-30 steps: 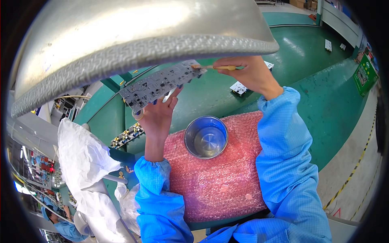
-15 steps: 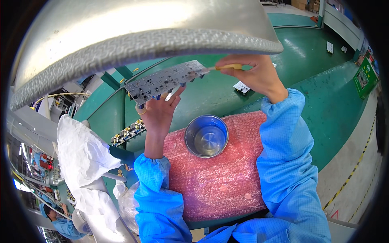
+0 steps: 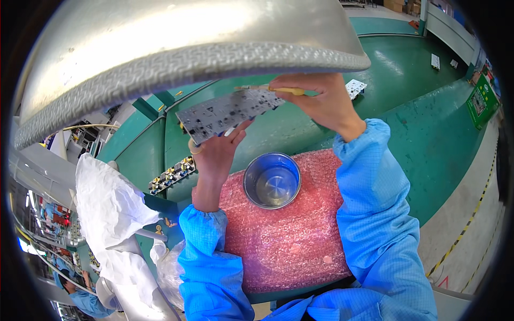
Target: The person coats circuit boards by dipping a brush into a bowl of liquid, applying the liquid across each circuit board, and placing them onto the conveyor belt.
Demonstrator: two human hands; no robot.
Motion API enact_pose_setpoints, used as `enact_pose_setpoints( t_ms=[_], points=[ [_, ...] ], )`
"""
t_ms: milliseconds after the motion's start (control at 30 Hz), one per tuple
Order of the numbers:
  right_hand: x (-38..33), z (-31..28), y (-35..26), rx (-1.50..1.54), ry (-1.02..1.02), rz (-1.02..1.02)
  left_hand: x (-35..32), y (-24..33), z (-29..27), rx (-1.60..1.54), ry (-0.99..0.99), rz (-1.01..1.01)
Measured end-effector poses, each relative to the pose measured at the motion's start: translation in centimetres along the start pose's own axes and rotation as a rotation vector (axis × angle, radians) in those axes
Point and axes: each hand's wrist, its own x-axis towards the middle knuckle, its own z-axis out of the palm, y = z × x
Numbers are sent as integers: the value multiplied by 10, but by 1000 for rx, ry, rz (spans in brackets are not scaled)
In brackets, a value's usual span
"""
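Holding a grey circuit board (image 3: 230, 111) up at an angle above the surface, the person keeps it tilted, its right end higher than its left, just under the rim of a large metal lamp shade (image 3: 176, 48) that fills the top of the view. Left hand (image 3: 214, 152): fingers curled up under the board's lower edge, thumb and fingertips pinching it from below. Right hand (image 3: 321, 99): closed around a thin yellow-handled brush (image 3: 270, 89), handle gripped between thumb and fingers, tip lying across the board's upper right end and touching it. Both forearms in light blue sleeves (image 3: 375, 214) with gathered cuffs. Below the board, directly between the two arms, a round steel bowl (image 3: 272, 180) sits upright on a sheet of pink bubble wrap (image 3: 289, 235); whether the bowl holds liquid cannot be told. The wrap lies on the green surface (image 3: 428, 139). Further back to the right, a second small board (image 3: 356, 88) lies flat, partly behind the right hand. To the left, a strip of boards with yellow and blue parts (image 3: 171, 175) rests near the surface edge. A white plastic bag (image 3: 110, 214) hangs at the lower left. Another person in blue (image 3: 80, 297) is seen at the far lower left, well apart.
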Motion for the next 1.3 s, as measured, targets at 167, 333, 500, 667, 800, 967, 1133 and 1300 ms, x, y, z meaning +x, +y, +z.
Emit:
enact_pose_setpoints(
  t_ms=[167,333,500,667,800,967,1133,1300],
  points=[
    [2,-5,-5,-59,-175,-67,0,4,-1,37,40,23],
    [4,-10,-13,29,-121,-11,0,3,-1,61,56,7],
    [-1,7,-8,-63,-68,-86,-1,-10,14,74,95,-3],
    [4,-12,-25,72,-206,-44,0,5,-2,-9,105,32],
    [2,6,-19,108,-16,-70,1,-5,4,95,91,12],
    [-2,12,-23,-30,-110,-124,-1,-6,9,32,64,-8],
    [2,-1,-29,109,-142,-107,0,-1,-2,-10,82,22],
    [-3,20,-28,68,-20,-103,0,-15,7,54,74,-34]
  ],
)
